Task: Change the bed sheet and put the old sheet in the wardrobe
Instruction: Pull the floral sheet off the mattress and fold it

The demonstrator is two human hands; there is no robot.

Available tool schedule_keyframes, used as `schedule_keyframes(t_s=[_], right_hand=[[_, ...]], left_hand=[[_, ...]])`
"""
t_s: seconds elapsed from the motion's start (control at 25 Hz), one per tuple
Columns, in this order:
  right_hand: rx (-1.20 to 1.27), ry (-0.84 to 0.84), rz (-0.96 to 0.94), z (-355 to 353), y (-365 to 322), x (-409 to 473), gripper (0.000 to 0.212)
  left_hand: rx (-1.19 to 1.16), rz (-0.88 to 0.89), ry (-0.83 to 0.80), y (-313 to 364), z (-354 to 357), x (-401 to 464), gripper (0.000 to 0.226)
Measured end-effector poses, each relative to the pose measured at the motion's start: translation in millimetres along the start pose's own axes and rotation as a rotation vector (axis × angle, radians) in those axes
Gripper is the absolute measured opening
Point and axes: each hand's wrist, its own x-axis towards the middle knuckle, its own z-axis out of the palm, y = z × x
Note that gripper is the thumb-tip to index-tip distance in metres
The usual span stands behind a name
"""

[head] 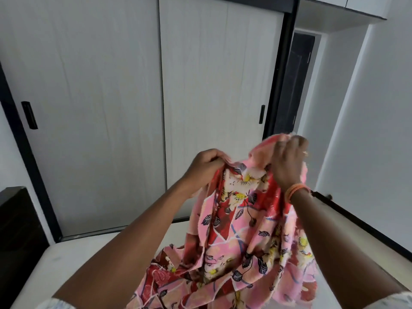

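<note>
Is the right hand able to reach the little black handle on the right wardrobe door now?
Probably not yet. The right hand grips the pink flowered sheet, as does the left hand, and the black handle looks farther off, beyond the bare mattress.

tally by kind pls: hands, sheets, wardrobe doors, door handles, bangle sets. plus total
Hands: 2, left hand and right hand, both gripping the sheet
Sheets: 1, floral sheet
Wardrobe doors: 2
Door handles: 2
Bangle sets: 1
Total: 8

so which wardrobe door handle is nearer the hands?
The right handle, a black vertical pull at the right door's edge, just above the right hand. The left handle sits far off at the frame's left side.
</note>
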Motion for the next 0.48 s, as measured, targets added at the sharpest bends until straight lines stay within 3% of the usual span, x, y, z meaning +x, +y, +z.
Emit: schedule_keyframes(t_s=[0.12,0.2,0.28,0.4,0.48], right_hand=[[0.348,-0.220,-0.114,35.9,-43.0,-42.1,0.043],[0.377,-0.146,-0.206,47.8,-53.9,-53.4,0.035],[0.303,-0.146,-0.343,46.4,-52.2,-46.8,0.038],[-0.013,-0.198,-0.557,46.5,-45.1,-27.1,0.041],[-0.062,-0.105,-0.526,46.2,-49.7,-13.4,0.043]], left_hand=[[-0.306,0.047,-0.155,33.8,21.4,0.1,0.024],[-0.261,0.084,-0.133,44.0,16.3,3.5,0.021],[-0.101,0.086,-0.073,38.8,1.6,6.2,0.022],[-0.016,0.021,-0.026,16.5,-12.4,1.2,0.015],[0.059,0.064,0.062,-2.5,-8.2,-11.1,0.012]])
